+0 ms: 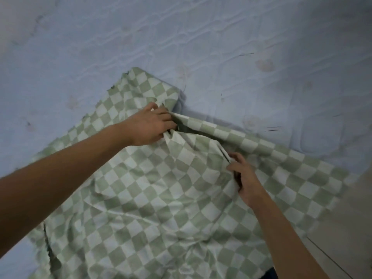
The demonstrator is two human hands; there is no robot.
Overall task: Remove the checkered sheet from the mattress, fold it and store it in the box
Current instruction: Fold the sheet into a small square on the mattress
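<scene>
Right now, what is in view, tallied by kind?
Hands: 2, left hand and right hand, each closed on the cloth
Checkered sheet: 1
Mattress: 1
Box: 0
Total: 4

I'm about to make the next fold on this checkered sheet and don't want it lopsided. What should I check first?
1. Left hand gripping the checkered sheet: ok.
2. Right hand pinching an edge: ok.
3. Sheet pulled off most of the mattress: ok.
4. Sheet lying flat: not ok, wrinkled and bunched between the hands.
5. Edges aligned: cannot tell, the near part runs out of view.
6. Box within reach: cannot tell, not visible.
</scene>
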